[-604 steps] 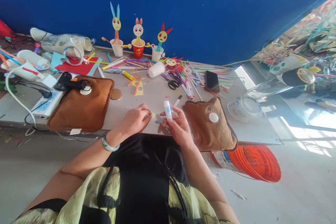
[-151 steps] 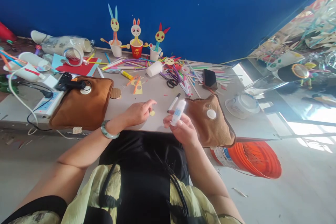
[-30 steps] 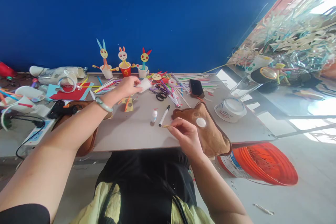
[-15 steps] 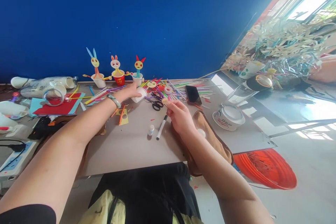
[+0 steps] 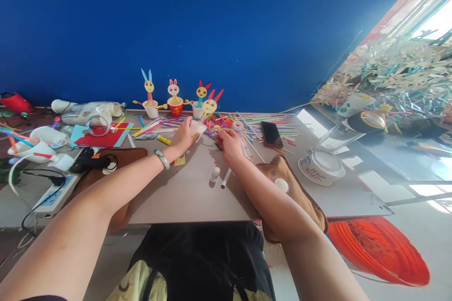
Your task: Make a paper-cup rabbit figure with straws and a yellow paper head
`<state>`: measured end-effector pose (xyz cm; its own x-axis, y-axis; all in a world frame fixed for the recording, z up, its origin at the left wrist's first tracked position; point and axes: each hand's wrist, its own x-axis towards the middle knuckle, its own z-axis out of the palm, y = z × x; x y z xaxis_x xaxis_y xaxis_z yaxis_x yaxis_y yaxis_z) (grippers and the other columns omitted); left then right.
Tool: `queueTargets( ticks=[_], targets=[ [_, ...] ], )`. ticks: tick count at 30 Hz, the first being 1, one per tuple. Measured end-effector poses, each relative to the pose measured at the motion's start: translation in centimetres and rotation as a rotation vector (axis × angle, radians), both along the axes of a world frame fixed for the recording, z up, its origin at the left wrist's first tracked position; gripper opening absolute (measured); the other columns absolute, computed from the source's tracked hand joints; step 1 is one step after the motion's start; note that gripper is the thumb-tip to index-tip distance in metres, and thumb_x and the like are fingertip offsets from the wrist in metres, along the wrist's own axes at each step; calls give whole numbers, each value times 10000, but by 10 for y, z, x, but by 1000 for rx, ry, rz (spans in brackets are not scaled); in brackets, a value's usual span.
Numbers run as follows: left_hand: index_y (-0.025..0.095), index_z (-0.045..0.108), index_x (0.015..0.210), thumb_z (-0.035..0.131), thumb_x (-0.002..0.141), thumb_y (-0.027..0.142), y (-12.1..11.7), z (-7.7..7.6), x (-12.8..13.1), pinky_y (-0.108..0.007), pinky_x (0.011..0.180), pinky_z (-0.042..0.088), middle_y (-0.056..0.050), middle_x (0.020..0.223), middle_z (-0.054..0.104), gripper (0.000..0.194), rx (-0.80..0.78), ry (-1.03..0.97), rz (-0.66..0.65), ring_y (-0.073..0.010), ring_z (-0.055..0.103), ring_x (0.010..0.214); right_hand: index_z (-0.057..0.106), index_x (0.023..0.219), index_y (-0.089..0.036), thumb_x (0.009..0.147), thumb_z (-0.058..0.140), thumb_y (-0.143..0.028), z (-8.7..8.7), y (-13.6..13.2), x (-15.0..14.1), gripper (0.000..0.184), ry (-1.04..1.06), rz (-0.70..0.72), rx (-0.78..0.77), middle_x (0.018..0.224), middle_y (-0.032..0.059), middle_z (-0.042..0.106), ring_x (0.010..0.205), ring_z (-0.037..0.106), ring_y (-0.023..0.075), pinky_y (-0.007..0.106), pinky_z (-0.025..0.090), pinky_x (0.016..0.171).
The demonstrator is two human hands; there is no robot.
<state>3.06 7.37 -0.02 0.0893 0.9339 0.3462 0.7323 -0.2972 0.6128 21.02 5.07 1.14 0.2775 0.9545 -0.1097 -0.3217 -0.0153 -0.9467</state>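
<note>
My left hand [image 5: 184, 137], with a bracelet on the wrist, is closed round a white paper cup [image 5: 198, 128] that tilts to the right. A yellow rabbit face with red ears [image 5: 211, 106] shows just behind this cup; how the two join is hidden. Close to the cup's right side, my right hand [image 5: 229, 142] pinches a small round yellowish piece [image 5: 216, 128]. Scissors [image 5: 219, 146] lie partly hidden under the right hand. In front of the hands are a small white bottle [image 5: 214, 175] and a marker [image 5: 226, 178].
Three cups with rabbit figures [image 5: 175, 106] stand along the blue wall. Many coloured sticks [image 5: 252, 127] lie behind my hands, beside a phone [image 5: 271, 134]. To the right are a brown cushion [image 5: 300, 188] and a white tub [image 5: 321, 169]; on the left, red paper [image 5: 106, 137] and a power strip [image 5: 56, 195].
My left hand has lifted and tilted the cup, and the red-eared face now stands higher. My right hand has come closer to the cup. The camera has turned left.
</note>
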Motion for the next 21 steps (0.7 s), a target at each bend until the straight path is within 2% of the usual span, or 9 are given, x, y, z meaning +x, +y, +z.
queueTargets(
  ticks=[4,7,9,12,16,19,21],
  targets=[
    [162,322,1454,657,839,348,-14,-6,3,-413,1050,441,-188,1467,493,725,54,-133,26,-306,519,1306,566,768,-221,571,836,-488,-5,0,-5,427,-17,-55,63,689,-34,658,637,658,127,219,474,511],
    [155,315,1452,654,848,374,-23,-9,8,-430,1039,449,-207,1433,516,727,46,-180,62,-314,538,1284,570,768,-220,559,848,-459,-8,-1,-4,422,9,-44,82,693,-36,668,656,675,133,218,494,526],
    [138,304,1452,639,854,374,-28,-11,12,-451,1009,469,-219,1384,548,725,36,-193,75,-324,569,1243,575,766,-219,552,856,-437,-9,-2,-4,415,35,-28,86,680,-37,666,677,687,141,222,517,548],
    [122,287,1456,617,856,352,-33,-16,17,-480,1020,461,-237,1411,515,723,50,-200,84,-338,545,1271,579,767,-218,561,858,-434,-11,-4,-3,408,55,-4,81,712,-22,689,711,701,152,242,556,593],
    [132,301,1460,621,854,346,-40,-20,20,-470,1036,446,-230,1412,505,719,20,-175,81,-343,525,1297,586,757,-211,565,858,-431,-15,-6,0,399,63,17,99,759,-17,707,736,707,142,250,580,663],
    [129,318,1461,664,836,350,-44,-17,18,-460,1013,455,-229,1384,523,748,-11,-158,68,-350,527,1286,594,755,-213,570,856,-428,-16,-6,3,386,54,38,112,740,-18,705,751,709,149,266,586,698],
    [137,360,1439,706,808,345,-43,-9,13,-460,1007,454,-220,1361,539,749,21,-146,79,-349,528,1272,587,750,-216,573,857,-437,-15,-6,5,391,46,56,117,732,-15,708,757,711,158,275,586,702]
  ],
)
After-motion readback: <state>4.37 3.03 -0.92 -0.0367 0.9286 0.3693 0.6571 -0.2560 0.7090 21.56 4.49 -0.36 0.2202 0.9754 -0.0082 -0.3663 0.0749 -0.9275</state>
